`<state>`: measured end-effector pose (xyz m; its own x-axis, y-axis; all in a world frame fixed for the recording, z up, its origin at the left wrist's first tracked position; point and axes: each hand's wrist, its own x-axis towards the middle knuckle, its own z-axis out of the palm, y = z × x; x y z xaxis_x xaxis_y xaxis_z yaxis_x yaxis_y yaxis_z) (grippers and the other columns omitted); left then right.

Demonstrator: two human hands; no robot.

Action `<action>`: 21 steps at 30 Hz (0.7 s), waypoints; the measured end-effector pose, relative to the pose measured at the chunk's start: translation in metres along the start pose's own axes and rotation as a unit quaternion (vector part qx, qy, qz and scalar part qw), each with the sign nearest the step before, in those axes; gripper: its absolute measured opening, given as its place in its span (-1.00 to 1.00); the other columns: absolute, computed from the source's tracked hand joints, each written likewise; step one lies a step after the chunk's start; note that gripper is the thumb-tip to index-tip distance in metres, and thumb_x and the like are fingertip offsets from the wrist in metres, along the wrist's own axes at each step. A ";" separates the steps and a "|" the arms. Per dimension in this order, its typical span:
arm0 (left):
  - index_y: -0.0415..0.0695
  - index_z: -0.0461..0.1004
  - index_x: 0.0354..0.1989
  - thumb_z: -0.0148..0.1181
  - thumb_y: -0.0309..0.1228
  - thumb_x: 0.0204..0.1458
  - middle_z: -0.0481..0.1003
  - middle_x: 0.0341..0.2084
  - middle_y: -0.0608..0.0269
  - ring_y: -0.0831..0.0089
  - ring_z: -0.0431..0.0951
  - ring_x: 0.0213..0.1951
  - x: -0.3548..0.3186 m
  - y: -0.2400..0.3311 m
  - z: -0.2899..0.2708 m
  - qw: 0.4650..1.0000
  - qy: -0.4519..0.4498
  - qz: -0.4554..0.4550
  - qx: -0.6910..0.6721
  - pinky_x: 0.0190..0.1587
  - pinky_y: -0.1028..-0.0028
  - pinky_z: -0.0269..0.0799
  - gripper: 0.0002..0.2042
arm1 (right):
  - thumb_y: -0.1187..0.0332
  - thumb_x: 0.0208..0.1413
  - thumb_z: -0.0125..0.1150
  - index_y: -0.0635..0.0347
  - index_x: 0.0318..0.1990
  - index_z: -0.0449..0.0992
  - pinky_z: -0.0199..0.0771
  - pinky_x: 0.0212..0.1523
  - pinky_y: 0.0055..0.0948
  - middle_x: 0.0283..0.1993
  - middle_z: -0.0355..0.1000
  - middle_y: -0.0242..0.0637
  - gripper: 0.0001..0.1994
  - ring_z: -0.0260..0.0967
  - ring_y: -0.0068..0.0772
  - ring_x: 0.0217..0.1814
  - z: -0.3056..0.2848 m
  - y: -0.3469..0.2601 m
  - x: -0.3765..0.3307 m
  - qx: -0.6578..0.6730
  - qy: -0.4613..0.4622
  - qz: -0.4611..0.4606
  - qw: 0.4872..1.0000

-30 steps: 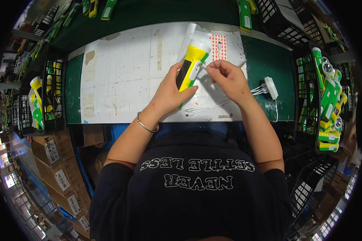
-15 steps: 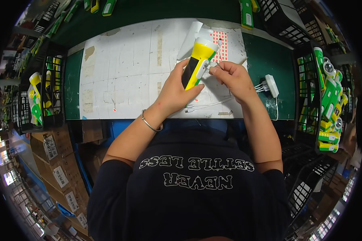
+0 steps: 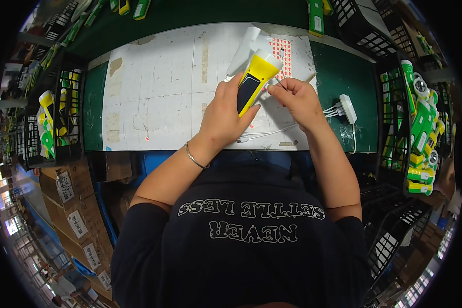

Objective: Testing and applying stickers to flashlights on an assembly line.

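Note:
My left hand (image 3: 222, 114) is wrapped round the lower body of a yellow flashlight (image 3: 264, 68) with a white head and a dark panel, tilted up to the right. Close against the flashlight's right side, my right hand (image 3: 299, 98) has its thumb and forefinger pinched. A tiny pinkish-white bit shows at those fingertips, too small to make out. One thin cable with a small plug (image 3: 282, 52) runs down to the right hand's fingers; whether they grip it is hidden. Behind the flashlight lies a sheet of red stickers (image 3: 286, 45) beside curled white paper (image 3: 245, 50).
A white charger block (image 3: 348, 109) with several white cables (image 3: 272, 132) sits at the right of the white-covered bench (image 3: 159, 87). Black crates of green-and-yellow flashlights stand left (image 3: 76, 136) and right (image 3: 386, 120). More flashlights (image 3: 315, 18) lie along the far edge.
My left hand has rolled the flashlight so its dark panel faces up more and the side switch has turned out of sight. My right hand stays pinched near its side.

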<state>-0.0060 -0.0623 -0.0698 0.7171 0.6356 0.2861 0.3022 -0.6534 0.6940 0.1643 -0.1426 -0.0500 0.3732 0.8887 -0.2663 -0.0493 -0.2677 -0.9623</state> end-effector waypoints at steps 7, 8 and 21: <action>-0.22 0.11 0.15 0.18 -0.25 -0.06 0.23 -0.13 -0.10 0.04 0.42 -0.20 0.021 -0.036 -0.020 0.995 0.076 -0.039 0.050 -0.12 0.21 0.39 -0.38 | 0.34 0.03 0.19 0.22 -0.49 0.43 0.05 -0.53 -0.72 -0.60 0.28 -0.56 -0.83 0.09 -0.80 -0.56 -0.009 0.000 -0.012 -0.064 -0.027 -0.029 0.997; -0.27 0.15 0.12 0.12 -0.22 0.00 0.29 -0.14 -0.07 0.19 0.46 -0.26 0.027 -0.037 -0.033 0.978 0.012 -0.155 -0.140 -0.22 0.30 0.45 -0.44 | 0.34 0.03 0.19 0.22 -0.49 0.43 0.05 -0.53 -0.72 -0.60 0.28 -0.56 -0.83 0.09 -0.80 -0.56 -0.012 -0.001 -0.015 -0.061 -0.027 -0.031 0.997; -0.21 -0.09 0.28 -0.26 -0.20 0.11 0.44 -0.39 0.05 0.43 0.47 -0.56 0.034 -0.025 -0.049 0.242 -0.294 -0.223 -0.897 -0.53 0.53 0.39 -0.43 | 0.14 -0.03 0.22 0.29 -0.22 0.50 0.37 -0.28 -0.55 -0.35 0.50 -0.24 -0.63 0.42 -0.50 -0.34 -0.014 0.004 -0.026 -0.187 0.068 -0.059 0.978</action>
<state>-0.0200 -0.0041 -0.0446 0.9895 -0.0352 0.1405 0.0511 0.9925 -0.1110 0.1668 -0.1722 -0.0466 0.4764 0.8710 -0.1201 0.3344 -0.3058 -0.8914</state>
